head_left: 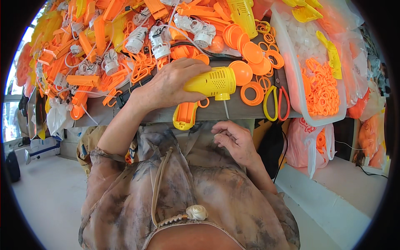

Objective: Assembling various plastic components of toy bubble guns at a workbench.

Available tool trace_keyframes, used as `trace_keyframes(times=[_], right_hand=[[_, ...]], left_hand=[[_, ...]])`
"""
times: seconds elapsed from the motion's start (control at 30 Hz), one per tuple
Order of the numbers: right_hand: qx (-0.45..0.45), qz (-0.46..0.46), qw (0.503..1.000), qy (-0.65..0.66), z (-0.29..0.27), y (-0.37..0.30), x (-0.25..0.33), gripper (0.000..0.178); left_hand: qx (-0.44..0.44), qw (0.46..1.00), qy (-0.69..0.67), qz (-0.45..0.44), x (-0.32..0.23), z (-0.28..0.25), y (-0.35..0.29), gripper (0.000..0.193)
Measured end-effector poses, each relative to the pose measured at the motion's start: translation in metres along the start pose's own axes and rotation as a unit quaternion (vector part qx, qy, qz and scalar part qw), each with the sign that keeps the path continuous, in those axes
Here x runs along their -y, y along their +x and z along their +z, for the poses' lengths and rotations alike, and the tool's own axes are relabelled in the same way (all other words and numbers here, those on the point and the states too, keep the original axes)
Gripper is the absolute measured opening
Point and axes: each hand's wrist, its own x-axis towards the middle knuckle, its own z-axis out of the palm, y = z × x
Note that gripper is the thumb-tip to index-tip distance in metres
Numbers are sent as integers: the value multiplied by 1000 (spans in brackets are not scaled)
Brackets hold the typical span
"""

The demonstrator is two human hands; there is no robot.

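Observation:
My left hand grips a yellow plastic toy gun body lying on the grey table near its front edge. The gun has an orange round muzzle cap and a yellow handle with an orange trigger ring. A thin white wire hangs from the gun's underside. My right hand sits just below the table edge, fingers curled, thumb and forefinger pinched near the wire's lower end; whether it holds the wire I cannot tell.
Piles of orange and yellow plastic parts, white motor units with wires and orange rings cover the table. A clear bin of orange rings stands at the right. Bags of parts hang below.

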Motion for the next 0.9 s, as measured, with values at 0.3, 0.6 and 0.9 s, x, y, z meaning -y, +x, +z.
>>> trace_keyframes(times=[0.3, 0.6, 0.9], right_hand=[[-107, 41, 989, 96, -8, 3, 12, 16], [-221, 43, 966, 124, -4, 40, 21, 34], [-243, 45, 938, 244, 12, 48, 19, 50]], left_hand=[[18, 999, -30, -3, 1, -5, 3, 56], [24, 999, -22, 1, -3, -2, 0, 62], [16, 1000, 19, 3, -2, 5, -12, 67]])
